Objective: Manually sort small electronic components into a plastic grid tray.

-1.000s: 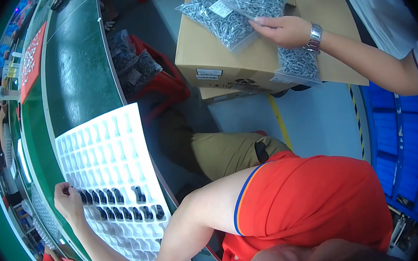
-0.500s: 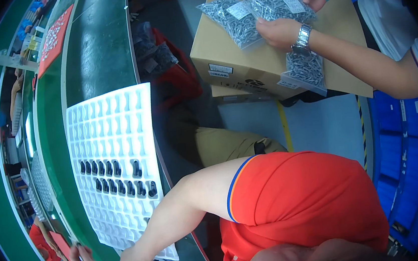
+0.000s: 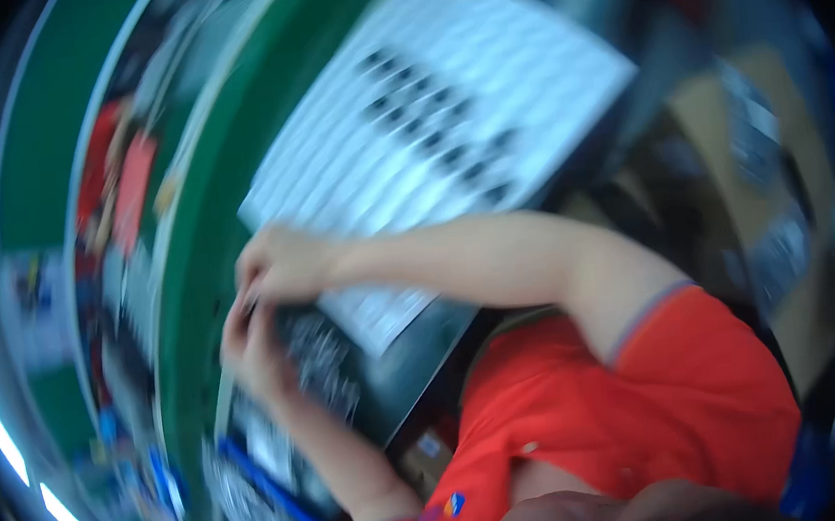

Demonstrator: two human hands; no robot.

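My left hand point(image 3: 257, 348) and my right hand point(image 3: 287, 263) meet over the near end of a white moulded tray point(image 3: 506, 31). Their fingers are closed and pressed together. A small dark thing point(image 3: 251, 302) shows between the fingertips, too blurred to name. Two main rows of small black parts point(image 3: 443, 158) sit in the tray's pockets, and the other pockets in view look white. Beside my left hand lies a heap of shiny metal links point(image 3: 321, 355), partly hidden by that hand and forearm.
Green edging point(image 3: 199, 231) runs along the workbench beyond my hands. Near my left forearm are clear bags point(image 3: 250, 508) and a blue strip point(image 3: 274, 490). On the right stands a cardboard box point(image 3: 706, 122) with a clear bag point(image 3: 752, 128) on it. Another person's red sleeve point(image 3: 101, 160) shows across the bench.
My view has swung, so the tray now appears up and to the right, tilted. My two hands, apart before, have come together at the fingertips.
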